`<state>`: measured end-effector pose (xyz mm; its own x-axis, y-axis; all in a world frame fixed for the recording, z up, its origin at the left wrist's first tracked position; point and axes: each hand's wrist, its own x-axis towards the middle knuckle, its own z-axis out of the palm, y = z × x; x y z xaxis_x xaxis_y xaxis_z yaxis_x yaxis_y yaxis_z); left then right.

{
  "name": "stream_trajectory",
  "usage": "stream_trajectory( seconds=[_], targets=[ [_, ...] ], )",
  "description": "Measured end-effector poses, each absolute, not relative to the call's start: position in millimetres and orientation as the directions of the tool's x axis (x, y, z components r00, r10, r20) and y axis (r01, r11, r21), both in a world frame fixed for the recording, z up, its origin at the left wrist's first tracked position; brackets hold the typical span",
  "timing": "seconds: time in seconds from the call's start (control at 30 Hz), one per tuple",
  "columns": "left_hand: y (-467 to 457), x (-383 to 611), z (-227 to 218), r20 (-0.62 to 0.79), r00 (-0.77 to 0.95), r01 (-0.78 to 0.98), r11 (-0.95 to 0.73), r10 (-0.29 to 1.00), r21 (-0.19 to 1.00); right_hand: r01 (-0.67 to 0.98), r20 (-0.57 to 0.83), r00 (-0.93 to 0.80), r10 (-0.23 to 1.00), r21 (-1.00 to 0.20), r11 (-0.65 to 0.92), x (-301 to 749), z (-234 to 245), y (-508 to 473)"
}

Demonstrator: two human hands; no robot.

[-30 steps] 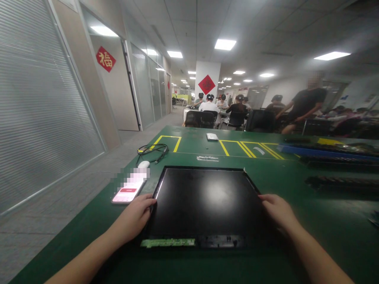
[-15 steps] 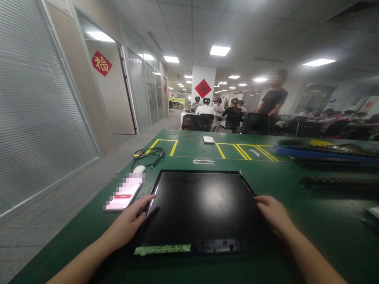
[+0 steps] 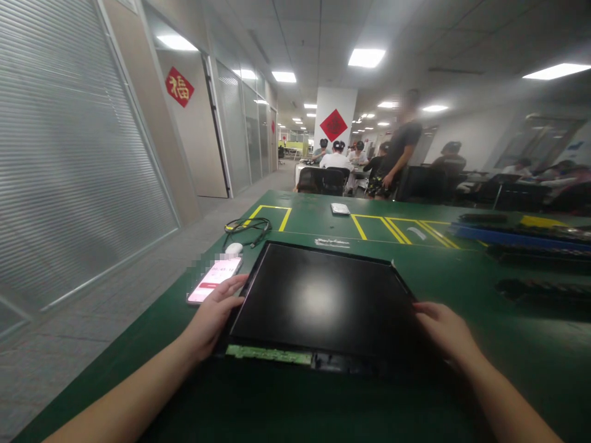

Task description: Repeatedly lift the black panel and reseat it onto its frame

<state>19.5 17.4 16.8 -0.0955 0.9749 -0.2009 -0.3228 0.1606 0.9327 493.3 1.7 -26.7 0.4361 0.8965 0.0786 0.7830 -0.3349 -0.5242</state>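
A black display panel (image 3: 323,301) lies face up in front of me, slightly tilted, with a green circuit strip (image 3: 270,355) along its near edge. My left hand (image 3: 219,311) grips the panel's left edge, thumb and fingers at the frame. On the opposite side my right hand (image 3: 441,326) is closed on the right edge, its lower fingers hidden beneath. Just beyond my left hand rests a phone (image 3: 216,277) with a lit pinkish screen, beside a white computer mouse (image 3: 234,248).
The green table (image 3: 115,375) bears yellow tape lines. A coiled black cable (image 3: 247,231) lies at the far left, a small white-topped box (image 3: 340,209) at the back. Dark strips and a blue tray (image 3: 498,235) are at the right. Beyond the table, a person (image 3: 399,144) stands near seated people.
Both hands have raised and tilted the panel, its near edge now farther from me. The view has swung left. The standing person in the background has moved leftward.
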Motion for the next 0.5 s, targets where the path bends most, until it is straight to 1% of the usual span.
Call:
stream_trajectory(
  seconds=[0.17, 0.27, 0.37, 0.5],
  targets=[
    [21.4, 21.6, 13.6, -0.245, -0.128, -0.415, 0.173, 0.961, 0.893, 0.764, 0.011, 0.440, 0.898, -0.530, -0.368, 486.7, -19.0, -0.5],
    [23.5, 20.8, 10.2, -0.256, -0.147, -0.393, 0.181, 0.955, 0.902, 0.769, 0.009, 0.433, 0.901, -0.526, -0.364, 483.6, -16.5, -1.1],
    [24.9, 17.6, 6.5, -0.259, -0.127, -0.358, 0.199, 0.958, 0.912, 0.774, 0.009, 0.421, 0.907, -0.524, -0.354, 483.0, -17.0, -0.8],
    [21.5, 16.7, 13.2, -0.332, -0.061, -0.321, 0.296, 0.941, 0.899, 0.773, 0.026, 0.423, 0.906, -0.532, -0.346, 486.9, -22.1, 0.4]
  ],
)
